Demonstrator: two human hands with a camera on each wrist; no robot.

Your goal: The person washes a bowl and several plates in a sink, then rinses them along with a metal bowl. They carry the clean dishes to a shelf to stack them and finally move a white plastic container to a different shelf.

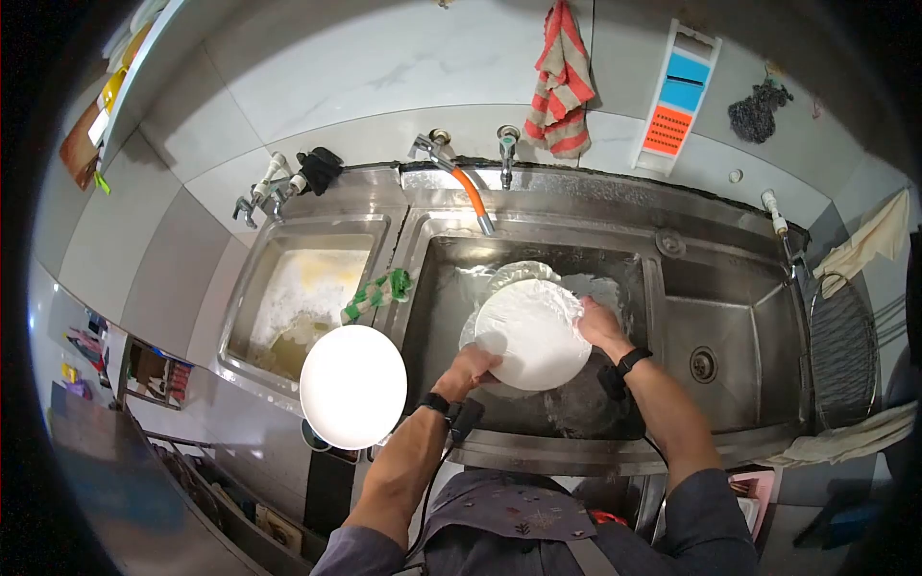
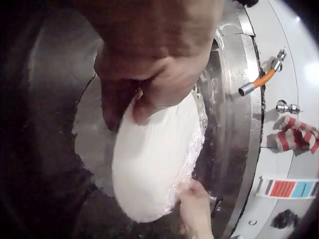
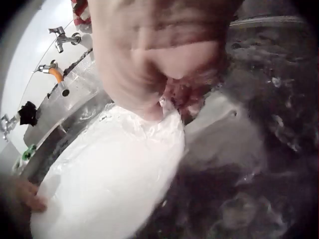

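A wet white plate point(image 1: 534, 336) is held over the water of the middle sink point(image 1: 437, 384), tilted in both wrist views. The left hand point(image 1: 471, 369) grips its near left edge, thumb on the upper face, as the left wrist view also shows at the hand point(image 2: 154, 84). At the right edge the right hand point(image 1: 601, 324) pinches the rim; in the right wrist view the hand point(image 3: 159, 64) has its thumb over the plate point(image 3: 109, 174). Clear, glossy material or water film lies along the plate's edge; which, I cannot tell. Other pale dishes point(image 1: 523, 273) lie in the water behind it.
Another white plate point(image 1: 353, 387) rests at the left front, by a green-and-white cloth point(image 1: 377, 295). The left basin point(image 1: 300, 288) holds cloudy, foamy water. An orange-hosed faucet point(image 1: 471, 192) reaches over the middle sink's back edge. The right basin point(image 1: 715, 326) has a drain.
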